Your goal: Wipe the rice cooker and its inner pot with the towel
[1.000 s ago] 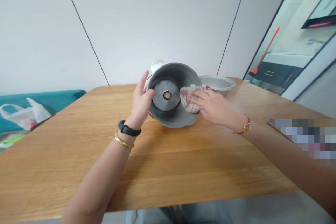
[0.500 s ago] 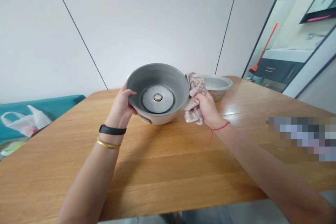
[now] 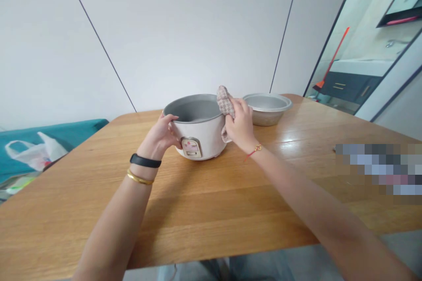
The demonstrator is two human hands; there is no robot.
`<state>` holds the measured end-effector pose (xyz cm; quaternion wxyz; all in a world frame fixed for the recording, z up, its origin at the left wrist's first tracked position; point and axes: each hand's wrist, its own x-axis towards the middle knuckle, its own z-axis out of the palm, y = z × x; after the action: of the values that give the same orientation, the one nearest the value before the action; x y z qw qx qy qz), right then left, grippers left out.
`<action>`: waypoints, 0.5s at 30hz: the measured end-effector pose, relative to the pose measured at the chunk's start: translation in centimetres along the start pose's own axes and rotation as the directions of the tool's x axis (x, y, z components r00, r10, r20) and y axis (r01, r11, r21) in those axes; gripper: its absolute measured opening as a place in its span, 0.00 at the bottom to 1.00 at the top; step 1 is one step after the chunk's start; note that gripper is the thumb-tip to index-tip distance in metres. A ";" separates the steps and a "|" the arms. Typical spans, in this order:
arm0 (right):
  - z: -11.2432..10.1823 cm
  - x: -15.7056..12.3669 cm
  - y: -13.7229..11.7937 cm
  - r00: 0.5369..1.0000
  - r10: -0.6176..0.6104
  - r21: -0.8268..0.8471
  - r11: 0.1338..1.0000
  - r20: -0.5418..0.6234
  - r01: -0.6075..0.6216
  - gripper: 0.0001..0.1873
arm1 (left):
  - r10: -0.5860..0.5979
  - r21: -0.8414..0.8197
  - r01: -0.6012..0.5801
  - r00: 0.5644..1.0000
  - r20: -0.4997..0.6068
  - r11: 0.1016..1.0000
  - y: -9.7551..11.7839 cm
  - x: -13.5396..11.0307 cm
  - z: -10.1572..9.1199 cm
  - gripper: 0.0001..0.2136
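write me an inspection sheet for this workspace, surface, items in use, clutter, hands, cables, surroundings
Surface: light-brown wooden table, some glare at right.
Items in use: white, round cooker body, upright, grey inside; pinkish checked cloth at its rim; round silver-grey metal bowl upright beyond the right hand.
Clutter: pixelated item at the table's right, unidentifiable; white plastic bag off the table, left.
Hands: left hand grips the cooker's rim and side; right hand holds the cloth.
Cables: nothing seen.
Surroundings: pale grey panelled wall behind; teal seat left; orange long-handled broom right.
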<state>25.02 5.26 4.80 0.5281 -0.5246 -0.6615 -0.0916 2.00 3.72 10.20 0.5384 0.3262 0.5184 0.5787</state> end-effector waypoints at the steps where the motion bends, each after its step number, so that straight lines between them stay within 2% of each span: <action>1: 0.6 -1.4 -0.5 1.000 -0.008 -0.037 0.999 -0.023 0.007 0.32 | -0.005 -0.004 0.005 1.000 -0.014 1.000 0.0 -0.3 0.2 0.14; 2: 1.2 -3.1 -1.0 0.999 -0.020 -0.056 0.998 -0.035 0.018 0.34 | -0.001 -0.007 0.001 1.000 -0.021 1.000 0.0 -0.6 0.4 0.14; 4: 2.6 -6.3 -1.4 0.996 -0.083 -0.068 0.994 0.017 0.084 0.34 | 0.018 -0.009 -0.018 1.000 -0.018 1.000 0.0 -1.0 0.6 0.14; 6: 3.7 -9.1 -1.2 0.971 -0.173 -0.086 0.978 0.164 0.188 0.30 | 0.049 -0.011 -0.050 0.999 -0.020 0.999 0.0 -1.0 0.7 0.15; 8: 4.1 -10.8 -0.6 0.921 -0.230 -0.101 0.957 0.314 0.273 0.28 | 0.102 -0.022 -0.102 0.995 -0.022 0.995 -0.2 -0.8 0.6 0.16; 10: 4.0 -11.5 0.2 0.895 -0.230 -0.106 0.951 0.382 0.289 0.29 | 0.141 -0.021 -0.141 0.990 -0.015 0.990 -0.3 -0.4 0.2 0.17; 12: 3.8 -11.3 0.9 0.917 -0.197 -0.077 0.968 0.347 0.237 0.32 | 0.115 0.007 -0.115 0.993 0.011 0.993 -0.3 0.3 -0.5 0.18; 15: 4.0 -10.2 2.0 0.974 -0.100 0.076 0.993 0.205 0.086 0.35 | 0.015 0.067 -0.020 0.997 0.075 0.998 -0.1 1.9 -1.4 0.19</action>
<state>23.12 2.74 -5.82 0.4685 -0.4819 -0.7395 -0.0385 0.27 5.20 9.43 0.5408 0.3701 0.5146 0.5530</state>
